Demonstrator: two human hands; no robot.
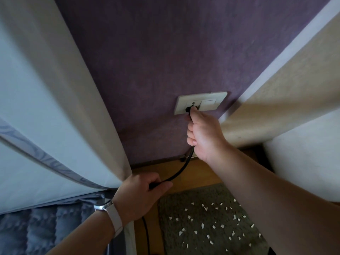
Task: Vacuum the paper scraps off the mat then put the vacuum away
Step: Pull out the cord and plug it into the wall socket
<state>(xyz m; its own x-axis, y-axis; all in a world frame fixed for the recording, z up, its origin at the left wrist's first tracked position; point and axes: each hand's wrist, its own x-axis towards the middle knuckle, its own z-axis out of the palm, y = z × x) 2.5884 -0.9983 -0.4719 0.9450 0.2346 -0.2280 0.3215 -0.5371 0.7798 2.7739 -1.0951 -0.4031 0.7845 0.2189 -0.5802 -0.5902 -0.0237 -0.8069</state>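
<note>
Showing the right hand (204, 134), arm extended, fingers curled round a black plug (189, 108) at the left opening of a glossy cream rectangular socket plate (217, 100) on a matte, textured purple wall (147, 52). The smooth black cord (186, 162) runs down and leftward from the plug into the left hand (141, 192), which grips it, knuckles up, beside a pale curtain (73, 107). Below, irregular white paper scraps (202, 226) lie scattered on a shaggy grey-green mat (202, 194) on a wooden floor (198, 173).
</note>
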